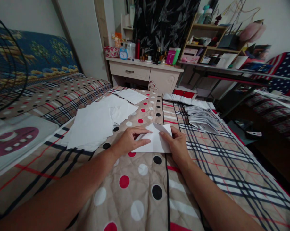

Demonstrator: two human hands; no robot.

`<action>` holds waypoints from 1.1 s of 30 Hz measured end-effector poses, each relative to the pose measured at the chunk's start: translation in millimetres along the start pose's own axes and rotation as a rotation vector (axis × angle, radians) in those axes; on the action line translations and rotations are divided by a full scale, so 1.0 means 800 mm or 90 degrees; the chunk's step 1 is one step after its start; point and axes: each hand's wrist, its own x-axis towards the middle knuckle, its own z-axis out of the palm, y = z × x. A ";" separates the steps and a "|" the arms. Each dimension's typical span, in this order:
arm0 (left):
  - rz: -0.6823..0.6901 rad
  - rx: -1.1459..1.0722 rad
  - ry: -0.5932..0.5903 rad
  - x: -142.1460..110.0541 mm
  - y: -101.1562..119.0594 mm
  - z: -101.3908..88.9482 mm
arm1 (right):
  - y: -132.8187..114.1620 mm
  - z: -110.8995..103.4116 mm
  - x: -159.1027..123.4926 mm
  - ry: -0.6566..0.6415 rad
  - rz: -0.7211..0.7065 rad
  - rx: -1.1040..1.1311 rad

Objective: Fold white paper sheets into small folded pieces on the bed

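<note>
A partly folded sheet of white paper (156, 141) is between my hands, just above or on the dotted bedspread. My left hand (132, 138) grips its left side, thumb on the near face and fingers along the top. On the right edge, my right hand (177, 141) is closed with the thumb pressed on the front and the fingers behind, partly hidden. To the left lies a spread stack of white sheets (92, 125), some with print. Over on the right sits a pile of folded papers (201, 118), with a row of more folded papers (188, 100) behind it.
The bedspread (140, 186) is quilted with dots and plaid. A white fan base (20, 138) with a purple panel stands at the left, its wire cage (7, 64) above. At the back are a dresser (132, 71) with bottles and a shelf (211, 27).
</note>
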 end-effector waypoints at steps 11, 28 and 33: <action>-0.162 -0.100 0.022 0.000 -0.006 -0.004 | -0.003 0.003 -0.003 -0.008 0.011 -0.001; -0.003 0.238 -0.005 0.000 -0.029 -0.001 | 0.005 -0.013 0.005 -0.223 -0.248 -0.348; 0.075 0.285 -0.040 -0.003 -0.029 -0.003 | -0.006 -0.018 0.005 -0.297 -0.290 -0.430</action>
